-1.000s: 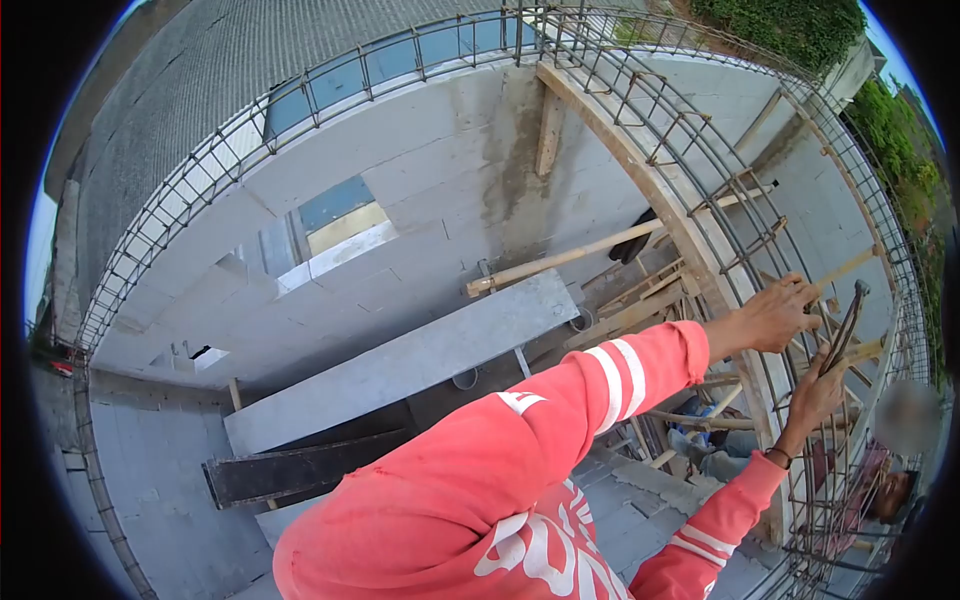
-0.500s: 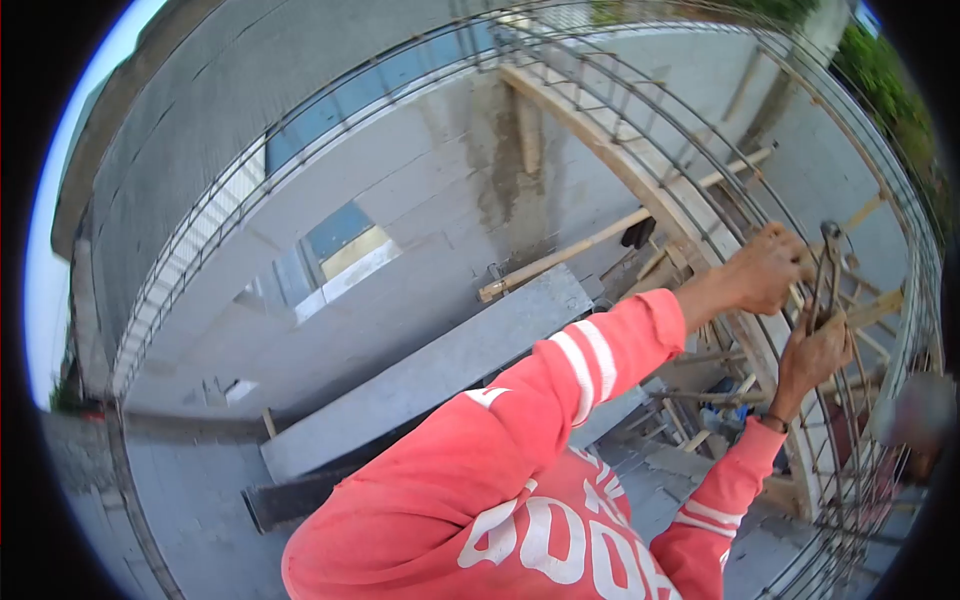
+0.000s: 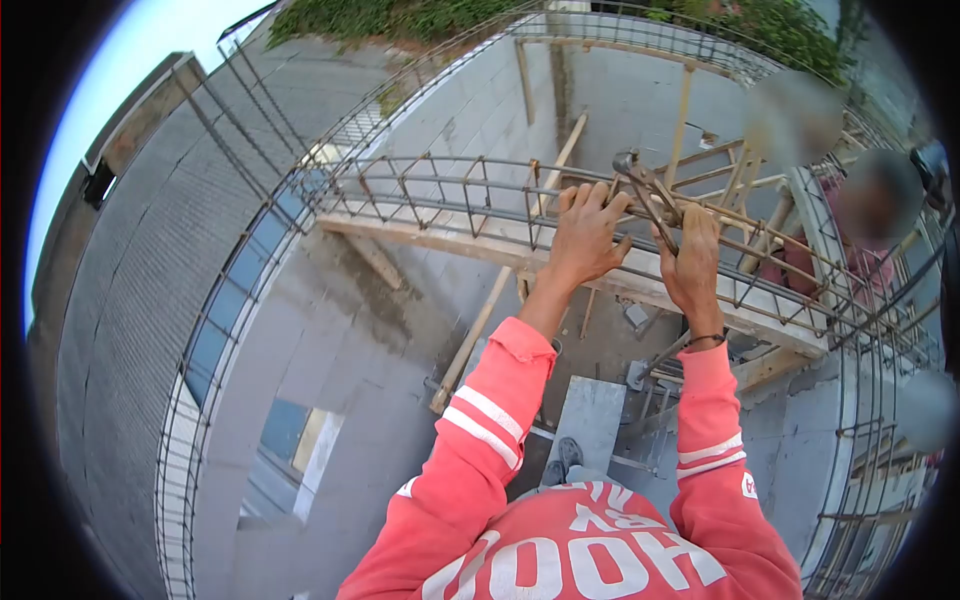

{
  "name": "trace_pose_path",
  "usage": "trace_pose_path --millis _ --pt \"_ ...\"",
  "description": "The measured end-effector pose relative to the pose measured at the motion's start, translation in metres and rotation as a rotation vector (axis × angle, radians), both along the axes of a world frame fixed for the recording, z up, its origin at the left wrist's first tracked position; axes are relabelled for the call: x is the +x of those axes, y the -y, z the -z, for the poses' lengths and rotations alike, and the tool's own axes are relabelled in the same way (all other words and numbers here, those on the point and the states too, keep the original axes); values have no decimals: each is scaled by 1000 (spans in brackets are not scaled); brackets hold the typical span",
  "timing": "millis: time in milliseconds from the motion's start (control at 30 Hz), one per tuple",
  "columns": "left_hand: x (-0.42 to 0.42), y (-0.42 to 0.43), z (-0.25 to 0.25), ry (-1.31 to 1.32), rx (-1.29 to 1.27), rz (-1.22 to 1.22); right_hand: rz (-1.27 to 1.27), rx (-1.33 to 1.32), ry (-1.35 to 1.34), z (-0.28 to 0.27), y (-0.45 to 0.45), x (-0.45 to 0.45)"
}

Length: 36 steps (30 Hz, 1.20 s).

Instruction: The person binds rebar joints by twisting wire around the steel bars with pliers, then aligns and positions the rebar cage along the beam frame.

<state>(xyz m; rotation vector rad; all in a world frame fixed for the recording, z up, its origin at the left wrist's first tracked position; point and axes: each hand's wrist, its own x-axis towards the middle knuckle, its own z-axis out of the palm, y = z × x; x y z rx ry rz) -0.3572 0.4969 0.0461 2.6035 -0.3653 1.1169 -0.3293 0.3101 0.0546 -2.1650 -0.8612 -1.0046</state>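
Note:
The rebar cage (image 3: 450, 190) runs across the view above a pale beam with wooden form boards (image 3: 430, 228). My left hand (image 3: 588, 232) is at the cage's bars, its fingers bent over the upper bar and its thumb apart; whether it pinches anything small cannot be made out. Right beside it, my right hand (image 3: 692, 258) is closed around the handles of metal pincers (image 3: 645, 190). The head of the pincers points up and left, above the cage, close to my left fingertips.
Co-workers (image 3: 870, 215) are at the right behind the cage. Below me lies a grey plank (image 3: 590, 410) with my shoes at it. A block wall with a window opening (image 3: 290, 455) stands at lower left. More rebar cages (image 3: 865, 470) run along the right wall.
The view has swung round, so the cage now lies across it. My left hand has changed from closed fingers to a looser, spread posture on the bars. The pincers remain in my right hand.

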Motion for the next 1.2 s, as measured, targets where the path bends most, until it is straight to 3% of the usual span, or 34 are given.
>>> trace_pose_path --millis 100,167,233,300,433,733,867,933,1067,1200 --pt "0 -1 -1 -47 12 10 -82 203 -107 -11 20 -35" --pt "-3 1 -3 -46 7 17 -53 215 -98 10 39 -53" --pt "-4 2 -2 -41 3 26 -294 493 -430 30 52 -81" --pt "-2 3 0 12 -19 -6 -282 616 -483 58 61 -116" --pt "3 5 9 32 -41 -5 -88 640 -786 121 104 -182" --pt "20 6 26 171 -3 -85 315 551 -1091 227 180 -325" --pt "23 8 29 208 25 -68 312 633 -1162 234 179 -348" --pt "24 7 29 206 28 -74 155 972 -1141 240 175 -347" --pt "24 8 27 203 104 -133 135 1000 -1068 220 193 -343" --pt "23 4 28 98 140 -153 181 861 -1035 188 228 -352"
